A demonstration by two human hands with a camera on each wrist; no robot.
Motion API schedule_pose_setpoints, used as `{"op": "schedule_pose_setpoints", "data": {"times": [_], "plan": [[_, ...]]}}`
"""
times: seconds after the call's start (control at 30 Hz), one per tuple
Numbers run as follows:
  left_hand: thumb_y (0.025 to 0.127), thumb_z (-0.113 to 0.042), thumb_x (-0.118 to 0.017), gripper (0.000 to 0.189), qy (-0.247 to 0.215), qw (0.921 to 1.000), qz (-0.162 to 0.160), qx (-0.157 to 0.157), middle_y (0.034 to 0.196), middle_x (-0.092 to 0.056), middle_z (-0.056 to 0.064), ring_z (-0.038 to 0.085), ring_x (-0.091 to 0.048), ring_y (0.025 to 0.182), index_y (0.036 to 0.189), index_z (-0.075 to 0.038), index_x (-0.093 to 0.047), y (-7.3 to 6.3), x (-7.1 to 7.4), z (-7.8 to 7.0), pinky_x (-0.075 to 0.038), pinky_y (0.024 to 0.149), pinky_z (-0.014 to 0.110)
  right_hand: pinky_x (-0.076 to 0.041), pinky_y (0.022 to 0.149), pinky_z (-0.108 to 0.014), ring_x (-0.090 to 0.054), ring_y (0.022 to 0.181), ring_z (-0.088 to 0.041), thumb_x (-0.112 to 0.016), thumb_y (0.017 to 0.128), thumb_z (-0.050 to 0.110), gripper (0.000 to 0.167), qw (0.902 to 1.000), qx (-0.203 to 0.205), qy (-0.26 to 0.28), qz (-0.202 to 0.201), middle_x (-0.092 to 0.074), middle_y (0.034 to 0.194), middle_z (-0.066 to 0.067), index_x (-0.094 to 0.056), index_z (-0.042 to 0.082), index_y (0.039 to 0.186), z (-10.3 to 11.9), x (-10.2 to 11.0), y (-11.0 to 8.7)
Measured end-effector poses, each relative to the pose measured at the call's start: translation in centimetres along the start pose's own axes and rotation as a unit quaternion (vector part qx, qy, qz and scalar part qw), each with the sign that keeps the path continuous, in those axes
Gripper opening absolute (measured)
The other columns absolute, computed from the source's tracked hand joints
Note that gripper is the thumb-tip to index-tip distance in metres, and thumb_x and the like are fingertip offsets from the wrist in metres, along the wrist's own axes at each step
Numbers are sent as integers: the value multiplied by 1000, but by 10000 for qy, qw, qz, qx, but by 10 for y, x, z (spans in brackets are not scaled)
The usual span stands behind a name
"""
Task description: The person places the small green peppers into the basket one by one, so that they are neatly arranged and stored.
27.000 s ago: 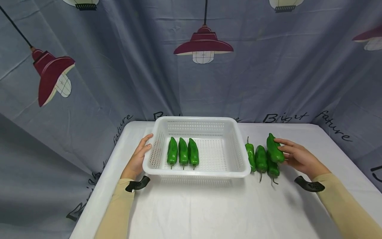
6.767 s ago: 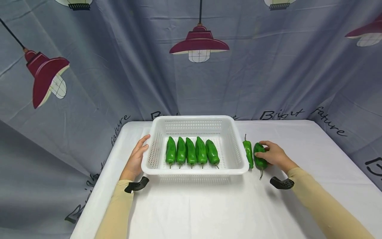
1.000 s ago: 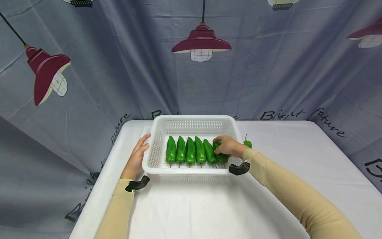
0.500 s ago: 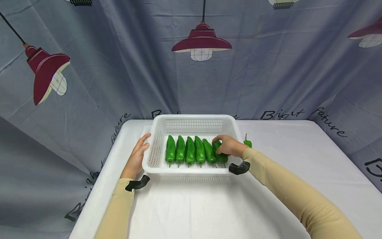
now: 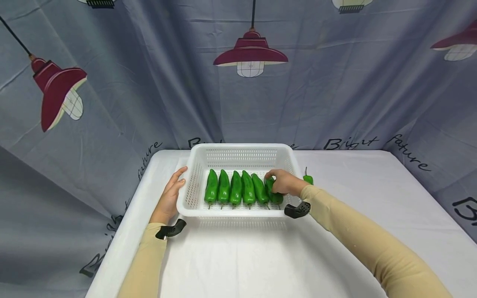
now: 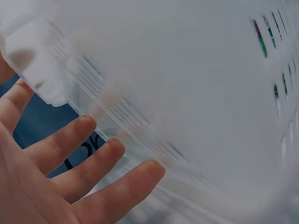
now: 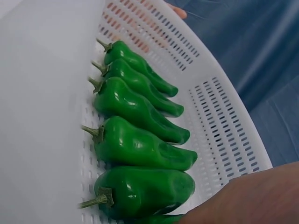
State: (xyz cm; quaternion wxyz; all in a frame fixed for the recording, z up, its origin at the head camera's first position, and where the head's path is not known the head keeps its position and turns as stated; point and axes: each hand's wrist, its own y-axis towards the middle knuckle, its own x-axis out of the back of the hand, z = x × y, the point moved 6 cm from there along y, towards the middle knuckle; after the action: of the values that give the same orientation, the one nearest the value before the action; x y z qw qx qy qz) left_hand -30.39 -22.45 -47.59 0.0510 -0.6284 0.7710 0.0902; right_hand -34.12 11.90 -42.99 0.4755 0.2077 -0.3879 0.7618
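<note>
A white perforated plastic basket [image 5: 234, 213] stands on the table with several green peppers [image 5: 235, 190] side by side in it, stems toward the front. My right hand [image 5: 286, 183] reaches over the basket's right side and grips the rightmost pepper [image 5: 275, 198] from above, partly covering it. In the right wrist view the row of peppers [image 7: 135, 144] shows clearly, but the fingers are mostly hidden. My left hand [image 5: 168, 200] rests with extended fingers against the basket's left wall. The left wrist view shows those fingers [image 6: 126, 189] spread along the outer side.
One more green pepper [image 5: 308, 179] lies on the table right of the basket, mostly hidden by the right forearm. A white cloth covers the table [image 5: 231, 260]. Behind hangs a grey-blue curtain [image 5: 167, 82] printed with red lamps.
Peppers from the table at right have joined the three first in the basket. Over the last second the row has shifted slightly left, the right hand still gripping the end pepper. The left hand stays.
</note>
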Motion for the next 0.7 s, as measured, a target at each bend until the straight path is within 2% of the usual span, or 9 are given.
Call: {"op": "schedule_pose_setpoints", "data": {"times": [0.1, 0.23, 0.37, 0.43, 0.5, 0.53, 0.6, 0.7], "plan": [[109, -25, -38, 44, -13, 10000, 6, -19, 141, -47, -11, 2, -56, 120, 153, -24, -30, 0, 0, 0, -51, 95, 21, -33, 51, -25, -25, 53, -11, -45, 82, -17, 71, 10000, 6, -55, -50, -50, 139, -23, -46, 3, 150, 1, 1, 0], [109, -26, -38, 45, 59, 10000, 6, -15, 141, -46, -12, 1, -56, 121, 154, -24, -29, -1, 0, -1, -51, 96, 21, -32, 52, -25, -28, 55, -12, -48, 81, -17, 71, 9995, 105, -225, -178, -51, 141, -23, -47, 2, 149, 3, 4, 0], [110, -25, -37, 45, 37, 10000, 32, -31, 141, -46, -12, 0, -56, 120, 153, -24, -28, -1, -1, -1, -51, 96, 21, -34, 57, -26, -34, 60, -14, -53, 80, -13, 71, 9985, 255, -382, -309, -54, 136, -24, -44, 0, 150, 5, 8, -2], [110, -24, -37, 44, 19, 10000, 31, -40, 141, -46, -12, 0, -56, 120, 153, -25, -29, -1, -1, -1, -51, 95, 21, -36, 60, -27, -46, 71, -19, -55, 80, -12, 72, 9978, 324, -458, -365, -54, 137, -25, -43, -1, 151, 6, 11, -4], [110, -25, -37, 43, 11, 10000, 31, -45, 141, -47, -12, 0, -56, 119, 152, -25, -30, -1, -1, -1, -51, 95, 21, -39, 64, -28, -58, 92, -28, -56, 81, -11, 73, 9974, 353, -492, -379, -54, 140, -27, -41, -1, 152, 7, 13, -6], [110, -25, -37, 43, 14, 10000, 32, -44, 140, -47, -13, 0, -57, 119, 152, -26, -30, -1, -1, 0, -51, 95, 21, -40, 65, -28, -60, 106, -32, -57, 80, -10, 73, 9971, 381, -535, -389, -52, 143, -27, -41, -1, 152, 8, 14, -8], [110, -25, -38, 42, 18, 10000, 37, -44, 139, -48, -13, 0, -57, 118, 151, -26, -31, -1, -1, 0, -51, 94, 21, -42, 69, -28, -53, 130, -40, -57, 80, -10, 74, 9965, 420, -610, -385, -49, 149, -28, -40, -1, 152, 10, 17, -11], [110, -25, -37, 42, 10, 10000, 46, -53, 139, -49, -13, 1, -58, 117, 151, -26, -31, -1, 0, 0, -52, 94, 21, -45, 74, -31, -47, 138, -45, -57, 83, -9, 73, 9972, 428, -502, -343, -46, 151, -31, -39, 0, 153, 13, 22, -18]]}}
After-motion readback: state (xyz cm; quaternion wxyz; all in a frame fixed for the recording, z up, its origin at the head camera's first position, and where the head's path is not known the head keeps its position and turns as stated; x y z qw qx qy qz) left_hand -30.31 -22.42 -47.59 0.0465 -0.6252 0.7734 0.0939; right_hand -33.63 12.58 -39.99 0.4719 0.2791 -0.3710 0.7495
